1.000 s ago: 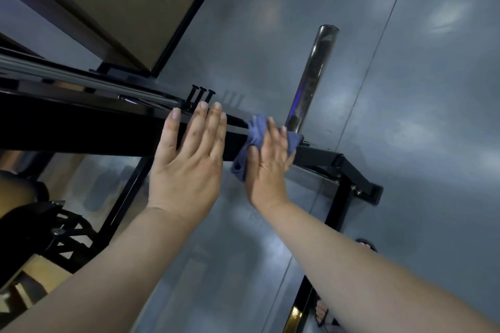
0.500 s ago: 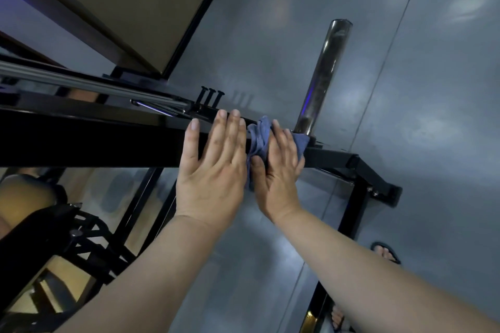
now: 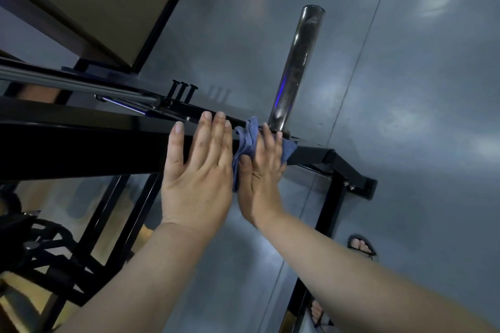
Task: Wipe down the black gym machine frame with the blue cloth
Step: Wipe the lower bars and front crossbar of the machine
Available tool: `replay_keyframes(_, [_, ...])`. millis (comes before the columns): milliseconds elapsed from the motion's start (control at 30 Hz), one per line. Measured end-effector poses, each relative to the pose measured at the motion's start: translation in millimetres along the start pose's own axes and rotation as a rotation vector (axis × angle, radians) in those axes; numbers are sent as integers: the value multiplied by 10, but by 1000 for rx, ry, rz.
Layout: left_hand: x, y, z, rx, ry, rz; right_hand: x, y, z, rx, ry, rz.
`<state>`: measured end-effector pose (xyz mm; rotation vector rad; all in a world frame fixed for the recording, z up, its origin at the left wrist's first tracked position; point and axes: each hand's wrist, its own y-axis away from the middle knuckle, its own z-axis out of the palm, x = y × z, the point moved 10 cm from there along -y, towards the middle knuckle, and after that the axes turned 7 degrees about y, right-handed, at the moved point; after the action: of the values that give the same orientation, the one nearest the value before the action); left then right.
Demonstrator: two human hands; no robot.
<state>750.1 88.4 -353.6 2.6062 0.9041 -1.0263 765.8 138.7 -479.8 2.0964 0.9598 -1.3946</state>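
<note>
On the black frame [image 3: 81, 151], the blue cloth [image 3: 244, 143] is pressed by the flat right hand [image 3: 263, 170], with the flat left hand [image 3: 197, 178] beside; next, it must be slid along.

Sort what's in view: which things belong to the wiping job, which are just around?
Job: blue cloth, black frame beam, right hand pressing the cloth, left hand flat on the beam.
Just around: chrome post, three black pins, brown panel, sandalled foot.

The right hand [image 3: 263, 170] covers most of the blue cloth [image 3: 244, 143]. The left hand [image 3: 198, 178] hides part of the black frame beam [image 3: 81, 151], which runs off the left edge. A foot [image 3: 316, 312] is mostly hidden behind the right forearm [image 3: 378, 284].
</note>
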Motion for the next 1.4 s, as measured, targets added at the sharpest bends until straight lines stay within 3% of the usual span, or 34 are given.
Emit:
replay_keyframes(133, [212, -65, 92, 18, 31, 10, 582, -152, -28, 77, -32, 36])
replay_keyframes(500, [606, -207, 317, 120, 191, -29, 2725, -570, 28, 14, -151, 532])
replay_keyframes(633, [729, -252, 414, 96, 120, -25, 3055, -690, -51, 118, -258, 677])
replay_keyframes(767, [759, -197, 350, 62, 38, 46, 2523, -498, -2, 149, -358, 719])
replay_keyframes(967, [-36, -66, -44, 91, 90, -77, 784, -95, 92, 54, -299, 505])
replay_keyframes(1133, [-789, 134, -424, 109, 72, -128, -857, 182, 77, -92, -45, 71])
replay_keyframes(1233, [-1170, 239, -633, 153, 56, -154, -1047, 178, 2, -65, 70, -131])
replay_keyframes(1300, [-1351, 305, -733, 171, 46, -154, -709, 48, -89, 13, 87, -41])
replay_keyframes(1400, [-1583, 397, -874, 164, 24, -145, -307, -26, -125, 80, -120, 390])
